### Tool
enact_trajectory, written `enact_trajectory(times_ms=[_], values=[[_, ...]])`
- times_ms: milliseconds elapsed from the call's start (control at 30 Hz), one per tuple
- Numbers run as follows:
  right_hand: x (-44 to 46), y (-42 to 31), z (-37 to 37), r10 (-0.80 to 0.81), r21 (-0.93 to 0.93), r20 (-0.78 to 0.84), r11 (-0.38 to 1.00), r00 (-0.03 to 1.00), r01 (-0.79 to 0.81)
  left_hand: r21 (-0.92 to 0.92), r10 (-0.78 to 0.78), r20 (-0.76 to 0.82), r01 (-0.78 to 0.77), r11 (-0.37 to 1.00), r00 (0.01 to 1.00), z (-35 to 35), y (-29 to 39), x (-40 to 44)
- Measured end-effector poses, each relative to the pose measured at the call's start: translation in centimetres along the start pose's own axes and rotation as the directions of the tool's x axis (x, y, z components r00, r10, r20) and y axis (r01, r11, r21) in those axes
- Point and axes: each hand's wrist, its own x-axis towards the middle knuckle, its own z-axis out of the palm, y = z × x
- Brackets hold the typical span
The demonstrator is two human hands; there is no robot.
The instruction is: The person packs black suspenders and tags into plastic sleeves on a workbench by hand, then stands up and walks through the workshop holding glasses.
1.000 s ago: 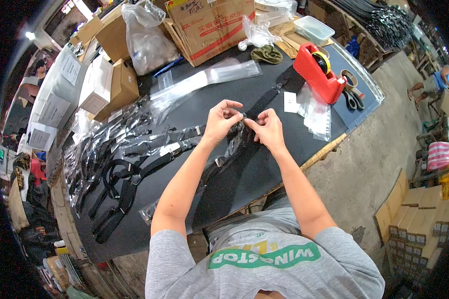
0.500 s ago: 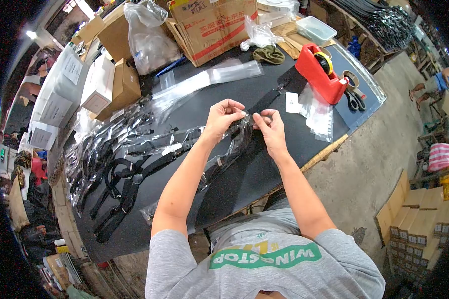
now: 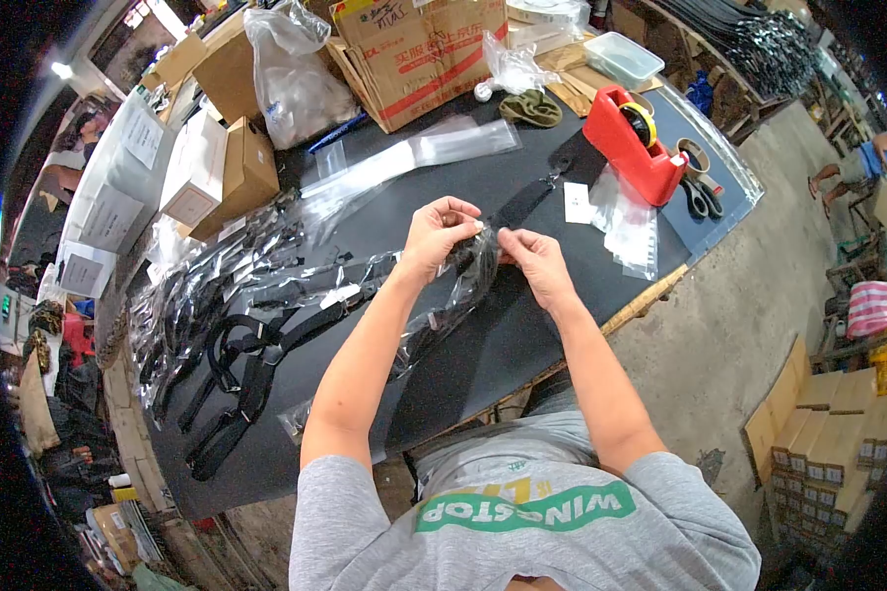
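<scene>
Left hand (image 3: 443, 239): my thumb and forefinger pinch the upper end of a long, clear plastic sleeve (image 3: 477, 268) with dark contents, slanting over the black tabletop (image 3: 583, 264). Right hand (image 3: 539, 266): thumb and fingertips drawn close, just beside that end; cannot tell whether they grip film.

The only camera here is head-worn, facing forward and down, close above the desk (image 3: 503, 335) in mid-frame.
</scene>
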Motion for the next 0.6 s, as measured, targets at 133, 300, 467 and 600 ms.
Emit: enact_trajectory(times_ms=[133,300,467,600], values=[[0.1,-1.8,-1.4,0.061,0.191,0.05,0.979,0.997,-0.069,0.008,-0.013,-0.002,0.013,1.0,1.0,-0.4,0.2,0.0],[1.8,-2.9,-1.4,0.013,0.317,0.18,0.946,0.984,-0.07,-0.022,-0.117,0.019,0.117,0.993,0.993,-0.7,0.4,0.2],[3.2,-3.0,-1.0,0.073,0.375,0.22,0.914,0.973,-0.153,-0.02,-0.06,0.012,0.061,0.998,0.998,-0.5,0.0,-0.2],[3.8,-2.6,-1.1,0.044,0.442,0.275,0.881,0.96,-0.167,0.454,0.252,-0.148,-0.161,0.877,0.956,0.6,0.1,-1.0]])
